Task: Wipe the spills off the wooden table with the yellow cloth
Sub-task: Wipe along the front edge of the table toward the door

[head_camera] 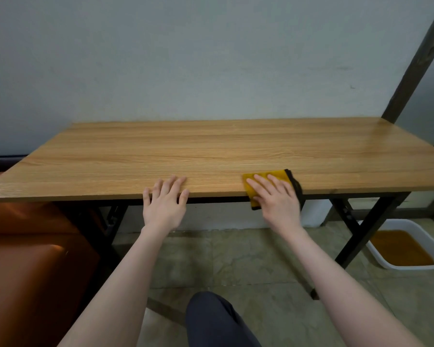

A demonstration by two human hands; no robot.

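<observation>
The wooden table [211, 151] stretches across the view against a pale wall. A yellow cloth [277, 174] with a dark edge lies at the table's near edge, right of centre, and part of it hangs over that edge. My right hand [276, 199] lies flat on the cloth with straight fingers pressing it down. My left hand [166, 199] rests on the near edge left of the cloth, fingers spread on the wood. I see no spill on the tabletop.
A brown leather seat [30, 259] stands at the left by the table. A white tub [409, 249] of brown liquid sits on the tiled floor under the table's right end. A dark metal frame [416, 61] rises at the right. My knee [216, 319] shows below.
</observation>
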